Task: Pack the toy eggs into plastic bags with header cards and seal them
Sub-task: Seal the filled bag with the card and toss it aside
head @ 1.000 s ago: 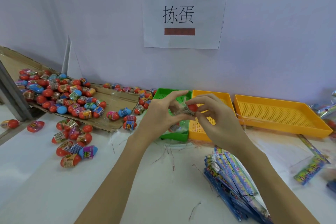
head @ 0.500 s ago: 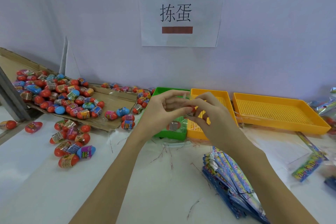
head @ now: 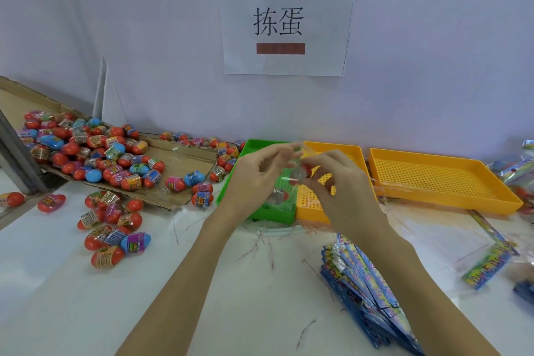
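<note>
Here, eggs [head: 95, 153] litter white table [head: 72, 298].

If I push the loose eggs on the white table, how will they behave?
The eggs would probably roll away easily, since they are rounded and lie loose on the smooth table. Their glossy wrap suggests they may slip under a finger. They look like small plastic shells, so likely light; that cannot be confirmed.

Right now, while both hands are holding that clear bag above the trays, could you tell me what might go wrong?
1. The clear bag hangs from fingertip pinches of the left hand and right hand; the eggs inside could slip into the green tray.
2. The loose toy eggs lie close to the left forearm; a sweep could roll them away.
</note>
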`<state>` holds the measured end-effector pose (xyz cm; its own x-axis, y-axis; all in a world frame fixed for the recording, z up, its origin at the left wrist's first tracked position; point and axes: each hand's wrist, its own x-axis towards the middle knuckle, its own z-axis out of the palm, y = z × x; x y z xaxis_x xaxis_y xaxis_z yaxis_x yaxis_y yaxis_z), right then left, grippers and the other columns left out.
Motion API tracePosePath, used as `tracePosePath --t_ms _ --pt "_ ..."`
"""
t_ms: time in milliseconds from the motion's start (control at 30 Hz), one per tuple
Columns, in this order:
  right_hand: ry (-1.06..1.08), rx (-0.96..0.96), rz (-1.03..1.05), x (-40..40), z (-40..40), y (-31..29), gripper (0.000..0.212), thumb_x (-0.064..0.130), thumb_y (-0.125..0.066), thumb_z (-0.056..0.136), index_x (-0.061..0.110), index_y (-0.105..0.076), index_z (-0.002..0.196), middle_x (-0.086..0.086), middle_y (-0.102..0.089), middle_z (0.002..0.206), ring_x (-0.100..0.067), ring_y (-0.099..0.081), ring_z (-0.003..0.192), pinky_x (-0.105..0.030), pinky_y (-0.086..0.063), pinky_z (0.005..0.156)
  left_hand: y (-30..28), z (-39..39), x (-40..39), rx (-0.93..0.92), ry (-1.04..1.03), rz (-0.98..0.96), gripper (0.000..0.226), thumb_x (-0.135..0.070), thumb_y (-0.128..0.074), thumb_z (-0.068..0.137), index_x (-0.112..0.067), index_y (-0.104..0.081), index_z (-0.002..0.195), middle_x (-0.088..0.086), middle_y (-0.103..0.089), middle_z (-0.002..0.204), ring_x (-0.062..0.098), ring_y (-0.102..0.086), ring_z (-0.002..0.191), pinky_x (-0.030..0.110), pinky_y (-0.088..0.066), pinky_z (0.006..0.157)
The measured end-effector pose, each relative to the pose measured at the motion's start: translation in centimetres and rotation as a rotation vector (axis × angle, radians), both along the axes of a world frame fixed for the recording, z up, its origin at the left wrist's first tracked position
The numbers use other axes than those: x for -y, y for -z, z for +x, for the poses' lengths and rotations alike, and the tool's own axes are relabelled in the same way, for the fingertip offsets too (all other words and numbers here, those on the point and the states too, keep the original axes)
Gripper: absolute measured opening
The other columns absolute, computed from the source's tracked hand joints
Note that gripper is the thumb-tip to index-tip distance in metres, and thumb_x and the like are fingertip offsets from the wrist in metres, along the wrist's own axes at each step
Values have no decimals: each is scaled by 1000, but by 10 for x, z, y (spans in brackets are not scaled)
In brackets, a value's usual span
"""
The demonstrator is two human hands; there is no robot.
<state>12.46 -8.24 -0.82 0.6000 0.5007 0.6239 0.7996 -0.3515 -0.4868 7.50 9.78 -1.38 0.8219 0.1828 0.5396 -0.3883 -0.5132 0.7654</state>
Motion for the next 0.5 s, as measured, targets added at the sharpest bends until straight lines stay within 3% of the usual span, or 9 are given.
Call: tracePosePath --t_ms 100,233,333,500 --pt "83 -141 199 7 5 -6 27 17 -76 93 17 -73 119 4 -67 111 -5 -67 89 -18 -56 74 -1 -3 -11 -141 19 11 64 -57 -76 86 -29 -60 141 -15 -76 114 5 -74 99 24 -60 83" --pt "3 -365 271 15 10 -9 28 18 -76 93 21 -72 121 9 -73 111 -7 -70 92 -18 -55 72 3 -2 -11 -165 128 -72 50 -30 -86 83 -23 -68 129 -13 -79 105 12 -78 85 19 -60 75" --pt "-44 -395 219 13 8 -9 22 19 -74 94 22 -73 115 13 -74 108 -5 -70 92 -17 -55 74 3 -1 -8 -120 131 -89 42 -30 -87 81 -26 -72 120 -15 -78 107 10 -77 90 17 -59 76" --pt "-59 -336 193 11 7 -8 10 15 -74 94 21 -77 102 13 -75 97 -4 -68 90 -16 -52 69 4 -3 -7 -140 190 -125 31 -24 -86 85 -19 -75 114 -3 -80 100 19 -79 84 26 -62 76"
